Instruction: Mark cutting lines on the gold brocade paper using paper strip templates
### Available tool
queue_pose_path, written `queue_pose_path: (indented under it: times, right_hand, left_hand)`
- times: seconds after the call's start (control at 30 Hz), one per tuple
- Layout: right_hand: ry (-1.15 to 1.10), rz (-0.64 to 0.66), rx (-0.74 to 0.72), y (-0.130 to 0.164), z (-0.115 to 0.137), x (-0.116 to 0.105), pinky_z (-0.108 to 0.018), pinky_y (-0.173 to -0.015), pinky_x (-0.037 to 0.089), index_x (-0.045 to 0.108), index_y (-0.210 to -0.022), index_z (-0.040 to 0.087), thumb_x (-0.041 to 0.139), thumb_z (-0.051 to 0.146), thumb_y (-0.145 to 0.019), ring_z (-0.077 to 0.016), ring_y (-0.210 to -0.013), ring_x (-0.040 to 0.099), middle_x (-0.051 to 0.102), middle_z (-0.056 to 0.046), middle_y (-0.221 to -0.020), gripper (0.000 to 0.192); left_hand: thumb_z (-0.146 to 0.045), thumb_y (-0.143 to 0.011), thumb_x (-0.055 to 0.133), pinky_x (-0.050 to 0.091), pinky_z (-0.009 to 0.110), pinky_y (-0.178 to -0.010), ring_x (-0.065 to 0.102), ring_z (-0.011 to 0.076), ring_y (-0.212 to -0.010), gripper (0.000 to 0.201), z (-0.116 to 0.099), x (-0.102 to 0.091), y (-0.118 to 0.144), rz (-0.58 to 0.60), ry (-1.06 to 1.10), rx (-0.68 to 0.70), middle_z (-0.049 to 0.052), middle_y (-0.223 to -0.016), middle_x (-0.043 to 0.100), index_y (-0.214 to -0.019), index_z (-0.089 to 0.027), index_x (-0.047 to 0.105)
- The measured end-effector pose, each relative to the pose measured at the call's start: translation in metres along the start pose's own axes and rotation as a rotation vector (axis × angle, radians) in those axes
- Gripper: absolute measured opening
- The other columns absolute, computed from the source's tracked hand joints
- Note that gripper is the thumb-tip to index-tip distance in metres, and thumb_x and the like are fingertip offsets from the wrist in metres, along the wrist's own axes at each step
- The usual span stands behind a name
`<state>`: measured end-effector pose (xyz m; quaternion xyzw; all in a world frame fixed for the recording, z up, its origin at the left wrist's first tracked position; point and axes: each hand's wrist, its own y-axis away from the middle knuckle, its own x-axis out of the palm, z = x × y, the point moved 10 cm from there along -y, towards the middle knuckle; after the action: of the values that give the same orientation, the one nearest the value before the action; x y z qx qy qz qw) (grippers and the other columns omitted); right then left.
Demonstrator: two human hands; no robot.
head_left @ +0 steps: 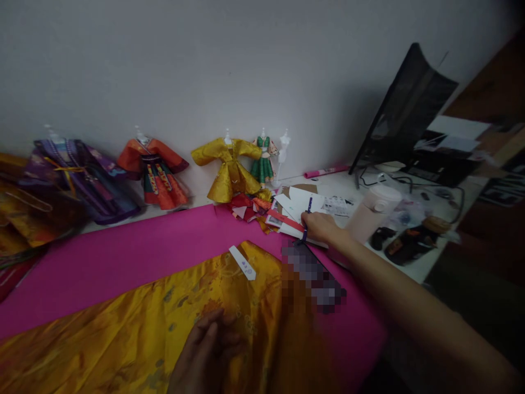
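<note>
While right hand (pixel 322 225) has grip closed round dark blue pen (pixel 309 204) beside papers (pixel 299 201), head view shows left hand (pixel 205 347) at yellow fabric (pixel 143 312), fingers half curled; impossible to tell whether that grip pinches cloth. Fabric lies across pink mat (pixel 131 257) on worktop (pixel 341 186), white paper strip (pixel 241 262) atop it near far edge.

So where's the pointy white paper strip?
The paper strip lies just left of the head view's centre, on the yellow patterned fabric, beyond the left hand.
</note>
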<state>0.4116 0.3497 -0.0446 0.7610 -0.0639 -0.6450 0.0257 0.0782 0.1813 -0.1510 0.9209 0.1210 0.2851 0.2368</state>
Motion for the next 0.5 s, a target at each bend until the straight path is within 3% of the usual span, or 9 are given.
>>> queue_pose_path:
  times: [0.2,0.33,0.5]
  right_hand:
    - [-0.010,-0.001,-0.009,0.0016,0.0019,0.0012,-0.035,-0.085,0.046,0.062,-0.120,0.014,0.055,0.028,-0.092,-0.0309,-0.109,0.066,0.069,-0.020,-0.115,0.031]
    - [-0.029,-0.009,-0.015,0.0016,0.0014,0.0015,-0.034,-0.081,0.046,0.062,-0.117,0.015,0.056,0.031,-0.091,-0.0310,-0.105,0.067,0.070,-0.020,-0.114,0.030]
    - [-0.072,-0.025,-0.016,-0.0003,-0.0023,0.0013,-0.031,-0.071,0.044,0.063,-0.111,0.017,0.059,0.032,-0.088,-0.0296,-0.095,0.069,0.072,-0.017,-0.107,0.027]
  left_hand:
    - [-0.037,-0.058,0.090,0.062,0.034,-0.069,0.073,0.0228,-0.075,0.045,0.0011,-0.0031,-0.0019,0.016,-0.035,-0.009,0.006,-0.091,0.078,-0.095,-0.020,0.073]
    - [-0.036,-0.046,0.095,0.063,0.033,-0.070,0.073,0.0242,-0.079,0.056,0.0033,-0.0048,-0.0030,0.044,0.022,-0.007,0.005,-0.093,0.078,-0.096,-0.021,0.074]
    - [-0.041,-0.042,0.096,0.063,0.033,-0.066,0.073,0.0239,-0.075,0.063,0.0047,-0.0080,-0.0027,-0.022,0.015,0.007,0.005,-0.091,0.078,-0.096,-0.019,0.072]
